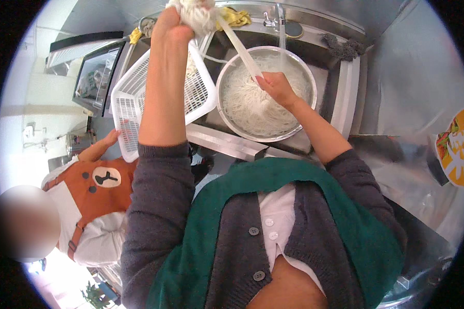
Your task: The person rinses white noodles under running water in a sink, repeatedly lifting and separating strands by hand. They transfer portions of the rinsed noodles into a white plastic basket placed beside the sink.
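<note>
My left hand point(173, 29) is raised at the top of the view, gripping a thick bundle of white noodles point(200, 17). A long strand of noodles point(240, 48) stretches from that bundle down to my right hand point(277, 89). The right fingers close around the strand's lower part, just above a round metal bowl point(315, 98). Inside the bowl lies a mass of thin white noodles point(261, 117) in water. Left of the bowl is a white plastic basket point(203, 116) with some noodles in it, partly hidden behind my left forearm.
Water runs from a faucet point(280, 15) into the bowl, which sits in a steel sink point(323, 85). A co-worker's hand point(110, 138) touches the basket's left side. Yellow cloth point(236, 18) and a dark scouring pad point(344, 47) lie on the sink's back edge.
</note>
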`<action>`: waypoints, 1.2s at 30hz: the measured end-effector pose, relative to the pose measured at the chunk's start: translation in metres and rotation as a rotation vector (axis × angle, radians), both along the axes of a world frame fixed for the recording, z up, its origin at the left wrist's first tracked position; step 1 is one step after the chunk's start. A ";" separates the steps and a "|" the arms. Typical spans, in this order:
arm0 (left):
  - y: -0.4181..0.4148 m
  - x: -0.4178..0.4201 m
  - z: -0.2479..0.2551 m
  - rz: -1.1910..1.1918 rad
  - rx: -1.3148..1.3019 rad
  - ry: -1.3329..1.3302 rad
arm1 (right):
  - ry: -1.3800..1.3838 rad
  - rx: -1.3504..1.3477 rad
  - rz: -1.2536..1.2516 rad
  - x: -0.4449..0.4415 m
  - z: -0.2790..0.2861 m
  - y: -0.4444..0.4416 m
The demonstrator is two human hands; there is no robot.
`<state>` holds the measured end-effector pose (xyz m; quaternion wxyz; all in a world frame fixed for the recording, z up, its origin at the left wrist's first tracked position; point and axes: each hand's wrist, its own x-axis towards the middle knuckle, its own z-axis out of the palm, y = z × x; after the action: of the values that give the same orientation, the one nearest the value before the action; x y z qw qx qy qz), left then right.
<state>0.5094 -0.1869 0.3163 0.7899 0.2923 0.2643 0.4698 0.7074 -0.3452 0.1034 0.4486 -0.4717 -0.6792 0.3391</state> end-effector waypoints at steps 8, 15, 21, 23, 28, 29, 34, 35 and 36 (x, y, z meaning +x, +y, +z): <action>0.025 0.049 0.025 0.097 -0.017 0.071 | -0.915 0.205 0.146 -0.015 -0.055 -0.020; 0.020 0.067 0.019 0.009 -0.081 0.070 | -1.108 0.017 0.182 -0.011 -0.106 -0.027; -0.045 0.067 -0.025 -0.072 -0.031 0.461 | -0.768 -0.217 -0.006 0.020 -0.023 -0.017; -0.071 0.065 -0.029 -0.023 -0.148 0.438 | -0.623 0.172 -0.009 0.049 -0.009 -0.012; -0.084 0.059 -0.033 -0.171 -0.161 0.436 | 0.601 -0.263 0.159 0.039 0.080 0.016; -0.083 0.061 -0.030 -0.139 -0.142 0.425 | 0.612 -0.330 0.233 0.031 0.089 0.017; -0.073 0.050 -0.018 -0.022 -0.117 0.293 | 0.447 -0.354 0.117 -0.002 0.076 0.004; -0.069 0.047 -0.017 0.015 -0.134 0.279 | 0.342 -0.306 0.019 -0.006 0.069 0.001; -0.066 0.047 -0.017 0.048 -0.155 0.266 | 0.132 0.124 -0.165 -0.018 0.060 -0.003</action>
<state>0.5560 -0.2532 0.2992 0.7567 0.2835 0.4091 0.4239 0.6896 -0.3484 0.1630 0.5471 -0.4738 -0.6268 0.2887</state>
